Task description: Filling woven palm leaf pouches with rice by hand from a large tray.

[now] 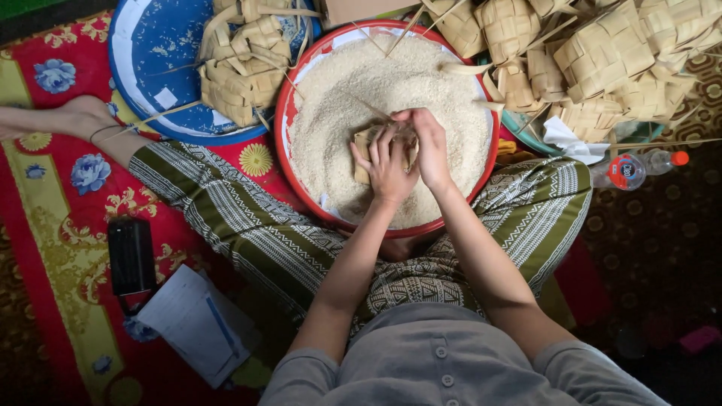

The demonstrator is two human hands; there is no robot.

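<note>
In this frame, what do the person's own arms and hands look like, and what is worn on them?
Both forearms are bare. The left hand and right hand wear no gloves; no rings or watch are visible. Short grey sleeves of a buttoned grey top end near the elbows.

L hand (385, 167): cups woven palm-leaf pouch (365, 143) from below, over the rice.
R hand (426, 143): fingers pinched at pouch top.
Basin (284, 113): red rim, full of raw rice (353, 83).
Pouch pile (602, 53): top right, many.
Blue tray (147, 53): few pouches, top left.
Bottle (639, 169): lying right of basin.
</note>
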